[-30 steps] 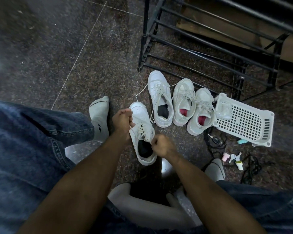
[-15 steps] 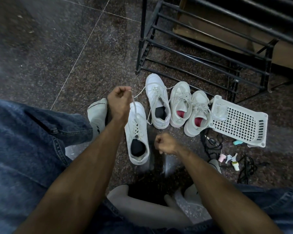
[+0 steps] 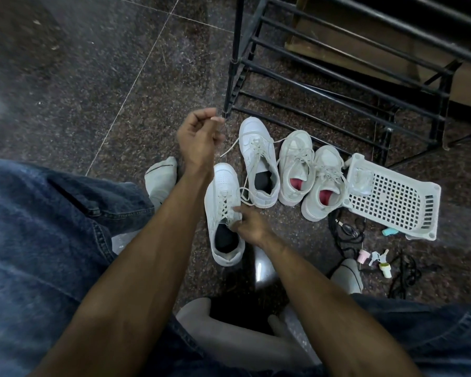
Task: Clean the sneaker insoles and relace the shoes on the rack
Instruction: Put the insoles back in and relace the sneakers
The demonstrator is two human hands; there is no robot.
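1. Ahead, we see the black shoe rack (image 3: 337, 77) closing off the upper right, its corner post coming down just beyond our raised left hand (image 3: 199, 137).
2. To the left of that post, the dark speckled floor (image 3: 79, 77) lies open all the way to the picture's edge.
3. On the right, a white plastic basket (image 3: 392, 197) lies on the floor, touching the outermost of three white sneakers (image 3: 321, 183) lined up before the rack; black cords and small pastel bits lie near it.
4. Our denim-clad knees hem in both lower corners.
5. Our left hand has its fingers curled, pinching something thin at the fingertips; motion blur keeps us from being sure it is the lace.
6. Our right hand (image 3: 252, 224) pinches the lacing at the top eyelets of the near sneaker (image 3: 225, 210), which stands on the floor between our socked feet, toe toward the rack.
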